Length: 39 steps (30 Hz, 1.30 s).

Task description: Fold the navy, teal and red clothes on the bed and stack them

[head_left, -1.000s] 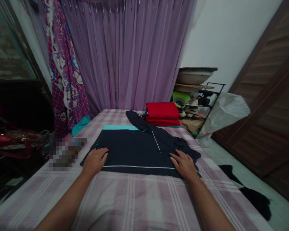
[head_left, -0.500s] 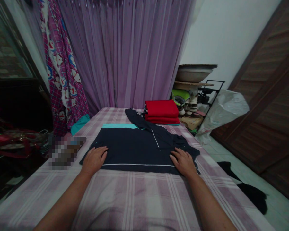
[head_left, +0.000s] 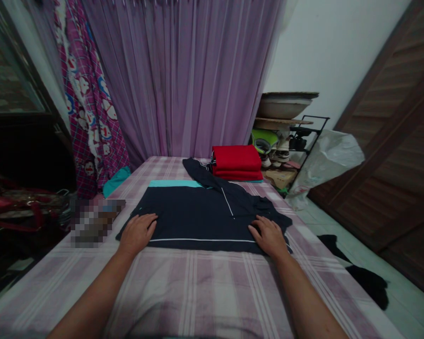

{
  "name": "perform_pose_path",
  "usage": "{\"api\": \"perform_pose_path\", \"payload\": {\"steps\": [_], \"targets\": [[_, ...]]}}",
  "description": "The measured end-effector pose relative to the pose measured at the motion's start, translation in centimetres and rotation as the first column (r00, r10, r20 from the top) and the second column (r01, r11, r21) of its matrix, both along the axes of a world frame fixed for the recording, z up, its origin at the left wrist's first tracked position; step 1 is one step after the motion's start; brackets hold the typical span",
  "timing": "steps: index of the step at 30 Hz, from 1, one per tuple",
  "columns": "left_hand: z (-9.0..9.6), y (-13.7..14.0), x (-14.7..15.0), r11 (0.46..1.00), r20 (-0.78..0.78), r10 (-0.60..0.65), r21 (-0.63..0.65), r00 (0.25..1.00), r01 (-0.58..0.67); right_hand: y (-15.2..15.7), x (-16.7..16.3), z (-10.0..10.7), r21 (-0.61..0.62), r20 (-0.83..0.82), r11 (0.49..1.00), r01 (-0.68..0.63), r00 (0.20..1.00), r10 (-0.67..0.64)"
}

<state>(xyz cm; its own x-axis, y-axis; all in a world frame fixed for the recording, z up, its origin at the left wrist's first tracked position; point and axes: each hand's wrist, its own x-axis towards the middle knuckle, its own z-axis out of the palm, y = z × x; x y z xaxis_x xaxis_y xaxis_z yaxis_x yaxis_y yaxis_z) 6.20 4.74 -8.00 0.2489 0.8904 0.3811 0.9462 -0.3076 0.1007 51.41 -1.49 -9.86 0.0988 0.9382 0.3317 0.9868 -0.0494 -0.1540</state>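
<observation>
A dark navy long-sleeved jacket lies partly folded on the bed, with a turquoise band along its far edge and a white stripe near the close edge. One sleeve stretches away towards the far side. My left hand rests flat on the jacket's left end, fingers extended. On its right end lies my right hand, palm down with fingers apart. Neither hand grips the cloth. Beyond the jacket sits a stack of folded red clothes, close to the sleeve.
The bed has a purple-and-white checked sheet. A blurred-out item lies at its left edge. Purple curtains hang behind. A shoe rack and a white plastic bag stand right. Black cloth lies on the floor.
Both hands stay on the jacket in nearly the same spots. The view has shifted very slightly; nothing has been picked up or let go.
</observation>
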Motion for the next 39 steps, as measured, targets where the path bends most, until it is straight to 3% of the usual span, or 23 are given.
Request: {"api": "perform_pose_path", "payload": {"steps": [21, 30, 34, 39], "targets": [[0.1, 0.0, 0.0, 1.000, 0.009, -0.011, 0.012, 1.000, 0.011, -0.2, -0.1, 0.3, 0.020, -0.025, 1.000, -0.023, 0.999, 0.023], [-0.1, 0.0, 0.1, 1.000, 0.018, -0.006, 0.014, 1.000, 0.006, -0.3, -0.7, 1.2, -0.076, 0.008, 0.997, 0.025, 1.000, -0.024], [0.0, -0.2, 0.1, 1.000, -0.005, -0.002, 0.001, 1.000, 0.002, 0.6, -3.3, 3.3, -0.072, 0.039, 0.997, 0.017, 0.999, -0.014], [0.1, -0.2, 0.3, 0.999, -0.072, 0.030, 0.039, 0.997, -0.027, 4.0, -10.9, 6.9, 0.077, -0.066, 0.969, -0.236, 0.968, 0.241]]}}
